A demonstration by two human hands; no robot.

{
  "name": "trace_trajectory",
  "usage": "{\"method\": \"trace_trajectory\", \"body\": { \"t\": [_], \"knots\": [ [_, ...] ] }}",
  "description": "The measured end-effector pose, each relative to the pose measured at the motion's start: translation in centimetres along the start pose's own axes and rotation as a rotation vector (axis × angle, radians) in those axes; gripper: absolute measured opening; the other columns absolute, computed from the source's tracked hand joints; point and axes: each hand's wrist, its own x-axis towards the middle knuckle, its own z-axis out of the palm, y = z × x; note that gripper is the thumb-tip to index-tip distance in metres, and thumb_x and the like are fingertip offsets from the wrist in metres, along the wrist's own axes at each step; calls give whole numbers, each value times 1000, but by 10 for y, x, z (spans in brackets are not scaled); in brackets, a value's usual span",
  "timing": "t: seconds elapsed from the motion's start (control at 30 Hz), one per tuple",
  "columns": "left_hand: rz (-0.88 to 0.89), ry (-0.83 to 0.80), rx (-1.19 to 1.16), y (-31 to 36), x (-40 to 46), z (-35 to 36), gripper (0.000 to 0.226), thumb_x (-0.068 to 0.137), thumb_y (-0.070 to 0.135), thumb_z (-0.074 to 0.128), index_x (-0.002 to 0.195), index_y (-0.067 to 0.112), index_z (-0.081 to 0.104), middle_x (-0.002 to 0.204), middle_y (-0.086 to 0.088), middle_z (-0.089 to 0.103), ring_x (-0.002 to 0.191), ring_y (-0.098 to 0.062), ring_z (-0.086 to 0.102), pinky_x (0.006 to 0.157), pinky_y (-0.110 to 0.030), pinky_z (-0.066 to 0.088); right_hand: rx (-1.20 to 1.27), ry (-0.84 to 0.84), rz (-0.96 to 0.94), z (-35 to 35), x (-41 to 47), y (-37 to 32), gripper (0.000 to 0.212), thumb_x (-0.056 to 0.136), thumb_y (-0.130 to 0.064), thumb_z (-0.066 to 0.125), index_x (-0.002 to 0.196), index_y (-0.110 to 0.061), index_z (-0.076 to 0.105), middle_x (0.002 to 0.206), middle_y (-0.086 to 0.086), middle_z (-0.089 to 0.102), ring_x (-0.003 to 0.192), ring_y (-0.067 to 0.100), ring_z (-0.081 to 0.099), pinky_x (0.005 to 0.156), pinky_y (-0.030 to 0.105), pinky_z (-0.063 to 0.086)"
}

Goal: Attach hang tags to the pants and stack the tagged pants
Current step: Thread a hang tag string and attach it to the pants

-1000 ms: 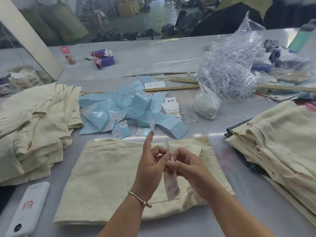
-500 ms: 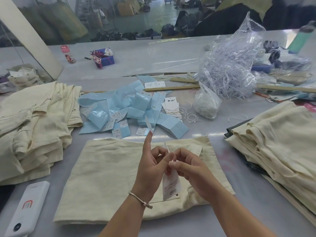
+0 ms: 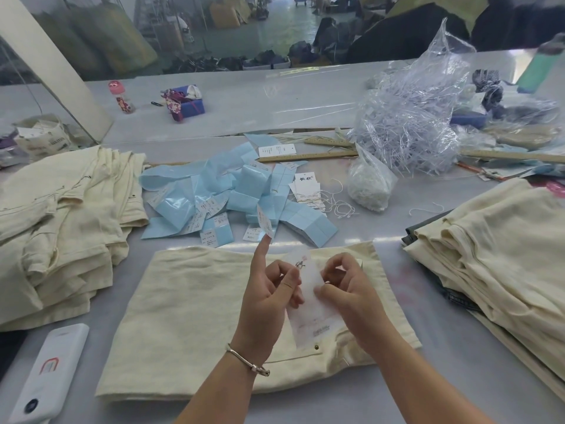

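A folded cream pair of pants [image 3: 189,319] lies flat on the table in front of me. Above it, my left hand [image 3: 269,295] and my right hand [image 3: 348,292] both pinch a white hang tag [image 3: 308,304] that now faces me, printed side up. A small white sticker [image 3: 265,221] clings to the raised tip of my left forefinger. One pile of cream pants [image 3: 58,221] is at the left, another pile [image 3: 501,255] at the right. Loose hang tags with strings [image 3: 307,189] lie beyond the pants.
Blue sticker backing sheets [image 3: 232,197] litter the table's middle. A bag of white strings [image 3: 368,185] and a clear bag of plastic strips [image 3: 409,117] sit behind. Wooden rulers [image 3: 308,156] lie at the back. A white power bank [image 3: 49,371] lies near left.
The hang tag has turned from edge-on and hanging to flat and facing me, higher between both hands. My hands moved slightly apart; the forefinger stays raised with the sticker.
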Motion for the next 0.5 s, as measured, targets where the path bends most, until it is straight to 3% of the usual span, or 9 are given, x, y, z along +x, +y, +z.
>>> {"method": "trace_trajectory", "body": {
  "t": [0.1, 0.2, 0.3, 0.4, 0.5],
  "knots": [
    [-1, 25, -1, 4, 3, -4, 52, 96, 6, 52, 137, 35, 39, 75, 0, 58, 59, -12, 53, 56, -23, 46, -52, 51, -37, -7, 4, 1, 62, 83, 13, 52, 125, -33, 56, 84, 19, 65, 70, 26, 52, 64, 37, 43],
    [33, 62, 75, 10, 6, -3, 44, 89, 13, 60, 128, 32, 50, 86, 4, 57, 74, -10, 56, 63, -21, 47, -97, 101, -4, -11, 9, 3, 53, 88, 11, 48, 106, -31, 74, 105, 5, 71, 93, 29, 61, 81, 42, 49],
    [77, 108, 239, 15, 5, -1, 33, 79, 26, 62, 112, 31, 60, 120, 5, 55, 110, -7, 54, 90, -23, 45, -52, 90, 62, -12, 9, 4, 55, 76, 15, 59, 113, -24, 69, 116, 4, 68, 104, 25, 61, 97, 48, 48],
    [7, 87, 233, 19, 5, 2, 20, 77, 31, 65, 97, 28, 66, 138, 12, 47, 124, -4, 49, 107, -30, 35, 19, 50, 109, -13, 7, 0, 70, 57, 4, 68, 121, -22, 63, 118, 10, 68, 102, 23, 63, 95, 49, 51],
    [-93, 60, 156, 19, 6, 3, 21, 75, 30, 70, 93, 17, 69, 142, 16, 45, 121, 8, 48, 109, -29, 33, 25, 4, 111, -14, 5, -4, 76, 54, 4, 64, 127, -19, 59, 117, 15, 67, 98, 23, 64, 90, 49, 51]
  ]
}}
